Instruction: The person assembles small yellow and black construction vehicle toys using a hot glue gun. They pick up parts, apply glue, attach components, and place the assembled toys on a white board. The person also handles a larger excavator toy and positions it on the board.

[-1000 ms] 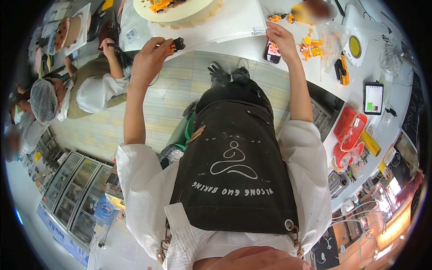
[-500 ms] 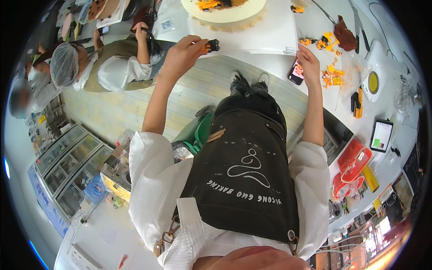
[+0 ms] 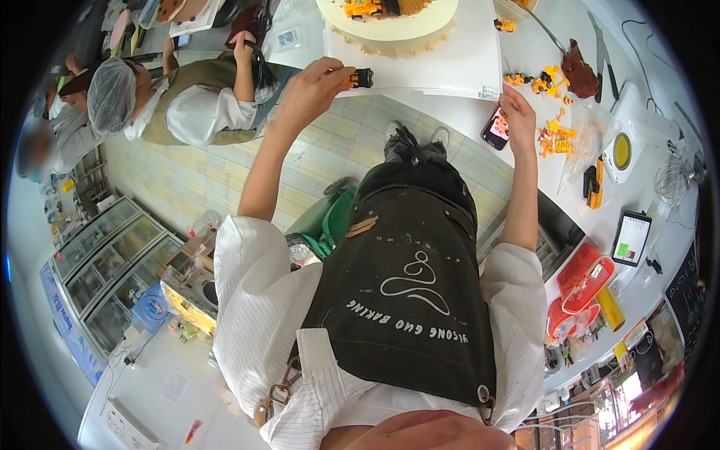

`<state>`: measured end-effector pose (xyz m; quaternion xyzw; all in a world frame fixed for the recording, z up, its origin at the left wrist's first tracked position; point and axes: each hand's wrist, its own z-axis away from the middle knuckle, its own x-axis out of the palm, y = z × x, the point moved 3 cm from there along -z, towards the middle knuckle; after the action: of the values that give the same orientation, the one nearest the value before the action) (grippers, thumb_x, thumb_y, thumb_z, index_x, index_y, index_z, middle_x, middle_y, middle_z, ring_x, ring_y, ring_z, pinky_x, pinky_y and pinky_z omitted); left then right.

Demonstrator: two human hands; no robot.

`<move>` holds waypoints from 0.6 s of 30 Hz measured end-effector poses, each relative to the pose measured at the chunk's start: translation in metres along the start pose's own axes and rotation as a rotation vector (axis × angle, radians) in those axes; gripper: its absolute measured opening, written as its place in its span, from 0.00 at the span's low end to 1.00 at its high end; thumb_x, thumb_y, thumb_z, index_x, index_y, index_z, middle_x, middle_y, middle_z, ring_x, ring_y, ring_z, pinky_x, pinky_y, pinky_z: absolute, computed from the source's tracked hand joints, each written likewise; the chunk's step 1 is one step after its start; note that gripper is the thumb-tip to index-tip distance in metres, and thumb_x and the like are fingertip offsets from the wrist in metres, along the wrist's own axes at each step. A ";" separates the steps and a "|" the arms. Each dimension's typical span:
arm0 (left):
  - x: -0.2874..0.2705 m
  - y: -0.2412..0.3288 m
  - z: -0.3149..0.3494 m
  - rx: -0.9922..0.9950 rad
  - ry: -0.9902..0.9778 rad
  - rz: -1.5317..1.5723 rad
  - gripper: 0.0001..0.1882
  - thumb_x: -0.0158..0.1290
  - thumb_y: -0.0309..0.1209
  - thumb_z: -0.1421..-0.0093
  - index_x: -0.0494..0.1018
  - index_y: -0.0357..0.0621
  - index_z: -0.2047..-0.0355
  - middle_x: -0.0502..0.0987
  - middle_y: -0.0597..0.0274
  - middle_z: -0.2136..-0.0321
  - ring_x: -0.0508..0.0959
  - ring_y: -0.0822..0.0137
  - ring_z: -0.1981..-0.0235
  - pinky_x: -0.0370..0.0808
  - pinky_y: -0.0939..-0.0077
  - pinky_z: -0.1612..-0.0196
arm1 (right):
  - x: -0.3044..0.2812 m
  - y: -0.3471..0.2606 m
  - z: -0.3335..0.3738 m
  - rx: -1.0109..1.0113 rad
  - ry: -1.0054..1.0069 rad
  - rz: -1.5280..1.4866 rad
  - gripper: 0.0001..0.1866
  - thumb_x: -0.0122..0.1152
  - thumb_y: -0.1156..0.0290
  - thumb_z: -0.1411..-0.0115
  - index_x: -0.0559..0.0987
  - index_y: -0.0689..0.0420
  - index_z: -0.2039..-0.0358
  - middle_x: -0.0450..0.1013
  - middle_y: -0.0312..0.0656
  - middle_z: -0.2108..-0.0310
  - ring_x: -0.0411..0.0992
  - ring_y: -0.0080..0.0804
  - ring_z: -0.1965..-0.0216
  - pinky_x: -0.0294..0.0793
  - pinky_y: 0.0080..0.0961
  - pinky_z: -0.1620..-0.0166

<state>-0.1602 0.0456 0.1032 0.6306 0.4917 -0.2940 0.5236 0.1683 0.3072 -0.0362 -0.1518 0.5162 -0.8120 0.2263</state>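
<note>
A round cream-frosted cake (image 3: 394, 31) shifts farther right of the left hand (image 3: 309, 88) pinching an orange-black plastic toy (image 3: 361, 78), which slackening could drop; right hand (image 3: 519, 118) grip unclear

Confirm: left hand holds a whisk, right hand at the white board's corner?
Wrong object: the head view shows the left hand holding a small orange-and-black toy. The right hand is at the corner of the white board, as stated.
</note>
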 end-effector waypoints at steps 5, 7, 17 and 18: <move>0.002 -0.003 -0.003 -0.009 -0.010 -0.004 0.13 0.63 0.28 0.44 0.81 0.48 0.57 0.77 0.66 0.62 0.81 0.61 0.66 0.80 0.68 0.66 | 0.002 -0.002 0.004 -0.017 0.022 -0.022 0.17 0.59 0.76 0.34 0.78 0.63 0.45 0.81 0.39 0.59 0.76 0.21 0.60 0.70 0.17 0.60; 0.003 -0.007 -0.002 -0.003 -0.027 0.000 0.13 0.63 0.28 0.44 0.81 0.48 0.57 0.77 0.67 0.62 0.81 0.61 0.66 0.80 0.68 0.66 | 0.004 -0.006 0.006 -0.031 0.001 0.007 0.17 0.60 0.76 0.34 0.78 0.63 0.45 0.81 0.40 0.58 0.77 0.22 0.59 0.71 0.17 0.59; 0.012 -0.028 -0.015 0.044 -0.087 0.067 0.12 0.63 0.29 0.44 0.82 0.50 0.58 0.79 0.69 0.62 0.81 0.62 0.65 0.80 0.69 0.64 | 0.000 0.000 0.003 -0.004 0.025 0.013 0.18 0.60 0.75 0.34 0.78 0.62 0.44 0.80 0.35 0.59 0.76 0.18 0.61 0.70 0.15 0.60; 0.013 -0.029 -0.016 0.043 -0.088 0.075 0.12 0.63 0.29 0.44 0.82 0.50 0.58 0.79 0.69 0.62 0.81 0.62 0.65 0.80 0.69 0.64 | 0.001 -0.001 0.004 -0.005 0.029 0.007 0.18 0.60 0.76 0.34 0.79 0.63 0.44 0.80 0.36 0.60 0.75 0.19 0.61 0.70 0.16 0.60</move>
<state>-0.1849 0.0635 0.0850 0.6461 0.4379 -0.3119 0.5417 0.1693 0.3040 -0.0340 -0.1390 0.5221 -0.8118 0.2214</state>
